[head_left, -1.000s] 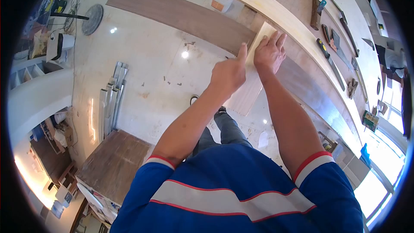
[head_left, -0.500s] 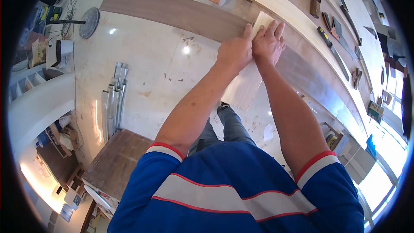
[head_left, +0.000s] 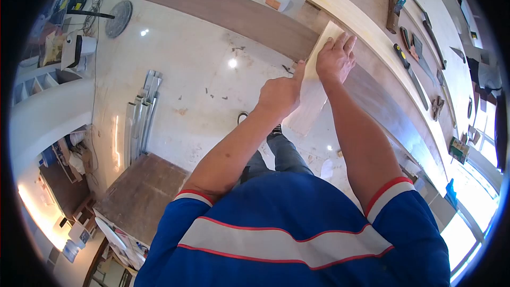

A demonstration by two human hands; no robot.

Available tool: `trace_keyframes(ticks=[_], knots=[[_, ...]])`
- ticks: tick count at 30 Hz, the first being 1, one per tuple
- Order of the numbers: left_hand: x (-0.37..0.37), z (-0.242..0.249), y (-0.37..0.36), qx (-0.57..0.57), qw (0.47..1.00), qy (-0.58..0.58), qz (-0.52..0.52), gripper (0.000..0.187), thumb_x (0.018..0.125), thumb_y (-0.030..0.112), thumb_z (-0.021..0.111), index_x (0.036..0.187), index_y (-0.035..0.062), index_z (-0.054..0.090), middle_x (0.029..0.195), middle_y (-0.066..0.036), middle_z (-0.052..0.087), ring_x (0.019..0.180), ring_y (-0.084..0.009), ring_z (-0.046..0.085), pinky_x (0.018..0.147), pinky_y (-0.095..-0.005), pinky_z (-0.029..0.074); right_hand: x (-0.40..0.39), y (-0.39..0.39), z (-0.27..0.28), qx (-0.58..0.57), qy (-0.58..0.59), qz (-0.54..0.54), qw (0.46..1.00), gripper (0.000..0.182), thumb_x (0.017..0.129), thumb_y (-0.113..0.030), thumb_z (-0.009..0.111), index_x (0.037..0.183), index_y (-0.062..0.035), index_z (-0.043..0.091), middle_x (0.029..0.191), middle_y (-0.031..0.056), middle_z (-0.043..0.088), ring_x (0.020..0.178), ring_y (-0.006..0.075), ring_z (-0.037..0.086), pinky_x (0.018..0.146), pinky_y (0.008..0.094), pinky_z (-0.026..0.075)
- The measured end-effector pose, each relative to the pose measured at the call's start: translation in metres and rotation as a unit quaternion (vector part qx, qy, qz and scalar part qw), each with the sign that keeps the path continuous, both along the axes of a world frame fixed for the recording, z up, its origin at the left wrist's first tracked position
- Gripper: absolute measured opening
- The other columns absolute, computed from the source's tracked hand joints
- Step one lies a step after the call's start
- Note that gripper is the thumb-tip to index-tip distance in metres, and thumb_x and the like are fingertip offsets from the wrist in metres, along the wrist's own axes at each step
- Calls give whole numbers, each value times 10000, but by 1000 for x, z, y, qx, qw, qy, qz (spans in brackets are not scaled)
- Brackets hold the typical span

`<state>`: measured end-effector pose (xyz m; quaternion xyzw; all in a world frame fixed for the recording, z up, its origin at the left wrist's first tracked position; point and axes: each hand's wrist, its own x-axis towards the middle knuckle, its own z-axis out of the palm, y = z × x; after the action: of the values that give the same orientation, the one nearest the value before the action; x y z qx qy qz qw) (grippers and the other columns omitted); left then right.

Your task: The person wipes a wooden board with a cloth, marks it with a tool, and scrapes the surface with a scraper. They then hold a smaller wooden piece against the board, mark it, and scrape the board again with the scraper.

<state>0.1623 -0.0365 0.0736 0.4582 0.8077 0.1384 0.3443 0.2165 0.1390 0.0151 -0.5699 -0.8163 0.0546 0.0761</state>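
Pale veneer strip runs slantwise under both hands, its far corner lying on the edge of the long light board on the counter and its near end hanging out over the floor. Right hand lies flat and open on the upper part of the strip, fingers spread and pointing away from the person. Left hand is curled into a loose fist against the strip's left edge, thumb stretched up along that edge; whether it pinches the strip or only presses on it cannot be told. Just beyond the strip a dark brown plank lies along the counter's near side. Farther right on the counter, hand tools lie in a scattered row. On the floor to the left sit a bundle of metal rails and a round saw blade.
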Motion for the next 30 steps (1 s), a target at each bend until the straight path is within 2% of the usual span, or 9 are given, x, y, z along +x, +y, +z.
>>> trace_keyframes(ticks=[4,7,11,14,19,30], knots=[[-1,12,-32,-85,994,13,-71,725,893,100,531,1580,58,304,838,-205,730,778,-373,732,702,-486,583,-3,0,2,5,3,1,1000,613,1052,-403,404,1567,-70,392,1672,185,266,1351,414,470,1181,492,306],[-4,27,-26,-15,999,6,41,692,905,144,538,1565,78,342,814,-209,716,748,-394,712,678,-520,555,-2,-1,7,-6,-8,4,1000,618,1052,-402,403,1567,-62,389,1669,195,265,1356,418,469,1180,493,309],[-19,3,35,85,995,29,49,663,924,165,521,1555,58,348,837,-233,719,747,-413,707,677,-543,547,-1,3,1,1,-1,5,1000,626,1048,-407,406,1568,-58,387,1670,200,261,1382,421,449,1188,495,297],[-30,-12,71,102,993,20,55,647,936,182,513,1548,49,352,854,-244,722,758,-426,710,702,-554,551,-3,3,2,-7,-2,0,1000,632,1044,-415,411,1566,-59,392,1670,203,258,1392,423,439,1194,495,288],[-27,-28,88,79,995,31,46,619,945,203,509,1528,42,375,829,-256,716,774,-446,708,734,-561,560,0,5,-4,0,4,1,1000,636,1038,-425,418,1566,-70,399,1670,208,256,1367,425,455,1197,491,280],[-22,-30,79,143,987,33,69,643,899,142,567,1507,13,402,731,-257,685,670,-444,683,644,-546,541,-1,4,-4,8,2,0,1000,620,1038,-416,424,1560,-81,408,1671,195,263,1341,413,480,1189,496,283]])
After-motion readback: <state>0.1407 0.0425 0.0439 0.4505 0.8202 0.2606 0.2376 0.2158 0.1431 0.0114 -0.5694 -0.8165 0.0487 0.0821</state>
